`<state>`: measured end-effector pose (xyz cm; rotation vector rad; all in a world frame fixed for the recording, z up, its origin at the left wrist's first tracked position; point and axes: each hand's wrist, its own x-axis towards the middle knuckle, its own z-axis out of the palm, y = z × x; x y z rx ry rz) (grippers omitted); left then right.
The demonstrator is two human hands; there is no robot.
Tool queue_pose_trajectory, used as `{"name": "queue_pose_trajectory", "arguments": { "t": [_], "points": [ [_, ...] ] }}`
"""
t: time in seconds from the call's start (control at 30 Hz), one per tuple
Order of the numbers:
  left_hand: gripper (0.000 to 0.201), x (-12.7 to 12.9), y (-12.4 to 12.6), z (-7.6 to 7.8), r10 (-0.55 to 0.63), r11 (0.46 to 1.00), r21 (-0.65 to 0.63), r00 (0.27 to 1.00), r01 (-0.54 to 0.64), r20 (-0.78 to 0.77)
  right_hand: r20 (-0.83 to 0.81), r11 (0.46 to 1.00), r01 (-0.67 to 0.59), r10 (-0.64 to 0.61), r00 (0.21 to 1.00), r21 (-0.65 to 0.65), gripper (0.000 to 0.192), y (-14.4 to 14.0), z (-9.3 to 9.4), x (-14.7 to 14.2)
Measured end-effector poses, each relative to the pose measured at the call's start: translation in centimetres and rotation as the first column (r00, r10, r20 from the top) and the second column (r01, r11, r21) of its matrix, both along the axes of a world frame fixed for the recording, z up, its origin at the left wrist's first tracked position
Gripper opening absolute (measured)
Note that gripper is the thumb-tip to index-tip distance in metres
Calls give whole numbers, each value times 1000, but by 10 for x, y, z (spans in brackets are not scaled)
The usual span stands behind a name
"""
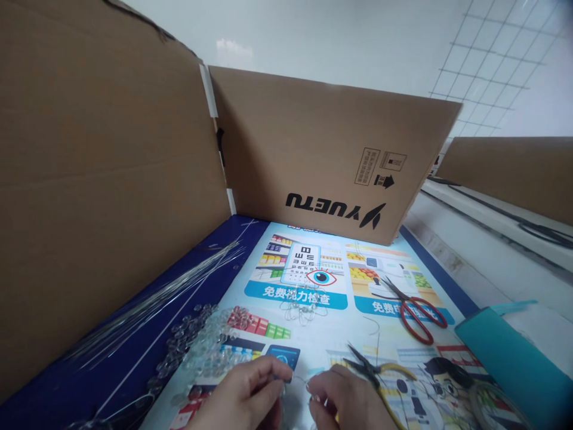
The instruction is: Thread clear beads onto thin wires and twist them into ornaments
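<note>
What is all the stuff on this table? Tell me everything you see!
cardboard walls: two joined sheets, brown, standing at the left and back; a third at far right
poster mat: one, colourful with blue border, covering the table
clear beads: many, see-through, piled left of centre
wire strands: a bundle, silvery, lying along the left wall
bead-and-wire piece: one, clear, mid-mat
scissors: one, red handles, at right
pliers: one, yellow handles, by the right hand
teal box: one, far right
left hand: pinching thin wire, bottom centre
right hand: pinching the same wire
</note>
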<state>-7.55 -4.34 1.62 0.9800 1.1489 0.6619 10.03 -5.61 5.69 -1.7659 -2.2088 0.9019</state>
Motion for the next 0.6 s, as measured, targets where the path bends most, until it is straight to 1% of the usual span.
{"name": "queue_pose_trajectory", "arguments": {
  "t": [0.1,0.17,0.23,0.3,0.33,0.37,0.43,0.5,0.53,0.6],
  "points": [
    [30,0,4,7,-72,997,8,996,72,-51,19,1000,-12,12,1000,-11,36,3,7,0],
    [30,0,6,10,-108,994,-4,991,108,-75,-13,999,43,-43,999,-23,38,4,8,-4],
    [31,1,6,10,-140,990,-9,987,140,-81,-70,976,183,-192,979,-119,34,3,7,-10],
    [30,1,5,8,-134,991,-15,987,133,-90,-123,912,327,-364,923,-246,33,1,6,-16],
    [31,2,5,7,-119,993,-20,988,118,-99,-144,889,367,-415,898,-275,34,0,5,-19],
    [31,2,4,4,-109,994,-20,988,107,-113,-171,885,381,-433,885,-270,38,-1,3,-20],
    [32,1,4,0,-101,995,-10,984,101,-146,-242,906,371,-414,878,-204,52,-4,1,-22],
    [35,0,3,-5,-115,993,-5,980,116,-165,-297,909,380,-415,860,-171,61,-5,1,-23],
    [36,-1,3,-7,-128,992,-8,978,128,-167,-299,901,391,-431,851,-186,59,-6,2,-23],
    [37,-3,3,-9,-153,988,-7,974,154,-166,-234,879,409,-463,855,-246,44,-5,5,-22]
  ]
}}
